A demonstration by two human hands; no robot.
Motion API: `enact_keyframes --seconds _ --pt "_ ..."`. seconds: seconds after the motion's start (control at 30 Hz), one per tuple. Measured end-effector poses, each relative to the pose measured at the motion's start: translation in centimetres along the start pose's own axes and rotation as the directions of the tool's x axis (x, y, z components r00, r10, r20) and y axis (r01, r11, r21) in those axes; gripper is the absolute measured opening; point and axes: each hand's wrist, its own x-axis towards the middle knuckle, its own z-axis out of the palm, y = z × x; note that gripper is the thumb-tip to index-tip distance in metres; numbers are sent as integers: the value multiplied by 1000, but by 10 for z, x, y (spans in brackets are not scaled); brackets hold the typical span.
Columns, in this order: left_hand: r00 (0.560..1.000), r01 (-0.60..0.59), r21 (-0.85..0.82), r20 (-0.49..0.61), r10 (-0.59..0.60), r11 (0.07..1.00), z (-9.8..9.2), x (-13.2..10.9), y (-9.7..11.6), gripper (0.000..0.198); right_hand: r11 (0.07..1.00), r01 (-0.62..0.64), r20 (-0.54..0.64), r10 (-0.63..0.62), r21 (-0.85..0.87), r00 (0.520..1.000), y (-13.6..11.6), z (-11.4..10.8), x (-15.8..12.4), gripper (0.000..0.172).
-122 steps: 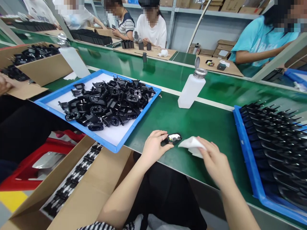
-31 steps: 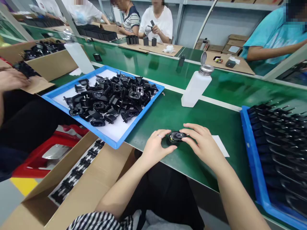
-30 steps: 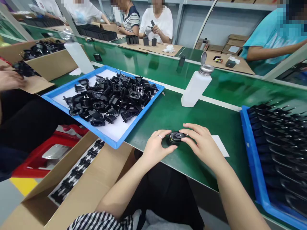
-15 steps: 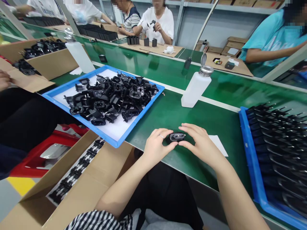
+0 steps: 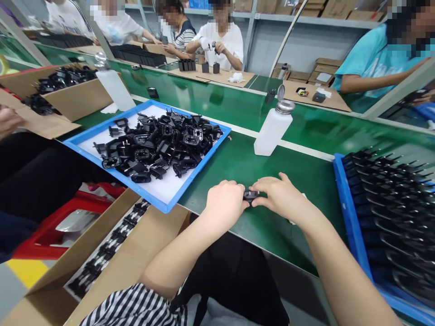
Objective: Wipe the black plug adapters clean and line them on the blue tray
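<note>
A small black plug housing (image 5: 250, 196) sits between my two hands above the green bench, near its front edge. My left hand (image 5: 224, 200) is closed on its left end, with the fingers curled out of sight behind the knuckles. At the opposite end, my right hand (image 5: 279, 197) pinches it between thumb and fingers, the index finger raised. To the left, a blue tray (image 5: 190, 181) lined in white holds a loose heap of similar black housings (image 5: 163, 140). Another blue tray (image 5: 350, 217) at the right carries rows of black plugs (image 5: 394, 217) with pins up.
A white pump bottle (image 5: 272, 131), lid raised, stands behind my hands; a second bottle (image 5: 115, 88) is farther left. Open cardboard boxes (image 5: 81, 97) of black parts stand left and below the bench edge. Several co-workers sit across the green bench (image 5: 217, 167).
My left hand has turned over, its fingers curling round the plug housing. The right fingers have closed in on it and now cover most of the white paper. The view has shifted slightly.
</note>
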Motion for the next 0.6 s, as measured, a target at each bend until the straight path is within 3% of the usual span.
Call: enact_keyframes --seconds 0.2,0.33,0.47,0.6 --pt "969 41 52 241 -52 998 -18 13 8 18 1000 -7 116 10 -23 993 -3 -5 6 12" --pt "965 29 71 259 -46 997 -19 21 9 15 999 -42 148 45 -25 988 -5 -5 7 2" --pt "949 31 54 312 -47 998 -17 24 7 22 1000 -29 140 27 8 990 -4 -6 7 3" --pt "978 27 -66 210 -13 997 -7 21 -4 21 995 -53 107 44 81 993 -2 -6 7 9"
